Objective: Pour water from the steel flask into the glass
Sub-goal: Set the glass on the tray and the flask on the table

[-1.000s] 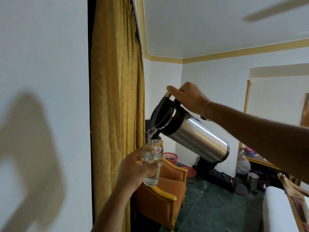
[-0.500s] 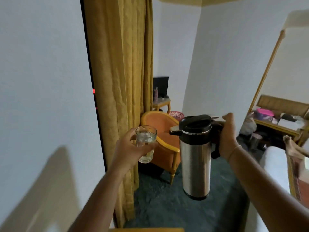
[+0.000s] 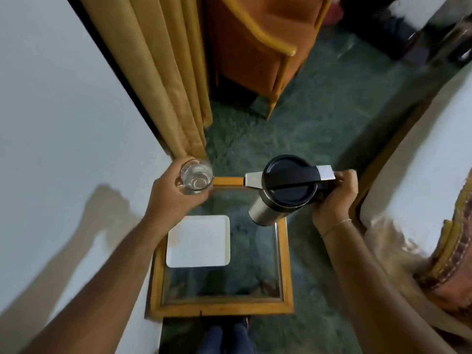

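I look straight down. My left hand grips a clear glass holding water, upright above the far left corner of a small glass-topped table. My right hand holds the steel flask by its handle. The flask is upright, its black lid facing me and its metal spout pointing left toward the glass. Flask and glass are apart, with a gap between them. No water is flowing.
A white square plate lies on the table, whose frame is yellow wood. A mustard curtain hangs at the left by a white wall. An orange armchair stands beyond on green carpet. A white-covered bed edge is at the right.
The flask went from tilted and pouring to upright, and both hands came down. My view swung from the room down onto the table.
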Demonstrator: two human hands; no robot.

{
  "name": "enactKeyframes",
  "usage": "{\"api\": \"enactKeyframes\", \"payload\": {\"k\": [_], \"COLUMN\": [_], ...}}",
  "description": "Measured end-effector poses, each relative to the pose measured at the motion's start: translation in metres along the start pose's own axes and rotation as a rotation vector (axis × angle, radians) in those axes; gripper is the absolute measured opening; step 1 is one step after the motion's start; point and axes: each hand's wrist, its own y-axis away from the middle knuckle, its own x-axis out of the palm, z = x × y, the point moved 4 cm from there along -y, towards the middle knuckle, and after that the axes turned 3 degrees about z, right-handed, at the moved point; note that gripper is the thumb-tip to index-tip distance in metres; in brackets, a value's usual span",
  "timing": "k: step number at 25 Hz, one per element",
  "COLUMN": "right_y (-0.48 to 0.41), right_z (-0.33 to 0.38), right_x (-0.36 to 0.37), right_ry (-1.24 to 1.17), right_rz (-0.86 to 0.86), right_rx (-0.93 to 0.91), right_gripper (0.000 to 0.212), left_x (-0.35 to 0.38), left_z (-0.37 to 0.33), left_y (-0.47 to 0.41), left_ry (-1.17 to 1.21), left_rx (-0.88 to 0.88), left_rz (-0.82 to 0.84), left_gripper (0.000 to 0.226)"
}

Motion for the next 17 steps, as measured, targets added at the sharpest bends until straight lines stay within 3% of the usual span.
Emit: {"api": "enactKeyframes", "payload": {"k": [2, 5, 8, 17], "right_y": [-0.028, -0.053, -0.073, -0.092], "right_z": [-0.058, -0.133, -0.193, -0.267], "right_x": [-0.025, -0.062, -0.089, -0.12], "right_ry": [-0.013, 0.009, 0.02, 0.047], "right_rz": [-0.001, 0.048, 0.075, 0.156], "right_rx": [0.026, 0.059, 0.072, 0.032], "right_gripper": [0.04, 0.063, 0.048, 0.047], "left_x": [0.037, 0.086, 0.126, 0.176], "left_z": [0.067, 0.158, 0.231, 0.329], "left_y": [0.003, 0.018, 0.03, 0.042], "left_ry": [0.01, 0.004, -0.053, -0.087], "left_rx": [-0.066, -0.191, -0.279, -0.412], "left_rz": [0.014, 0.026, 0.038, 0.018], "left_gripper": [0.071, 0.072, 0.073, 0.077]}}
